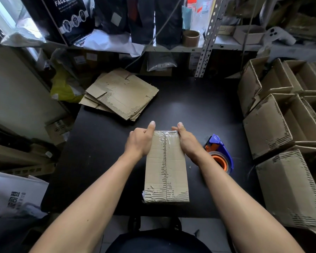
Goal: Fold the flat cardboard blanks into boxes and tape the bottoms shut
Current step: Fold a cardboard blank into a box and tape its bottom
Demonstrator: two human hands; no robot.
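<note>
Head view: both hands hold a taped cardboard box at mid-frame on the black desk.

Lying lengthwise at the centre of the frame, the box (166, 167) shows clear tape along its middle seam and over its far end. At that far end the left hand (140, 141) grips the left edge and the right hand (187, 141) grips the right edge, each with fingers curled round the side and thumb raised at the corner. Just right of the right wrist, a blue and orange tape dispenser (220, 154) sits on the desk (102, 143). A stack of flat blanks (122, 94) lies above and left of centre. Folded open boxes (288, 125) crowd the right edge of the frame.
</note>
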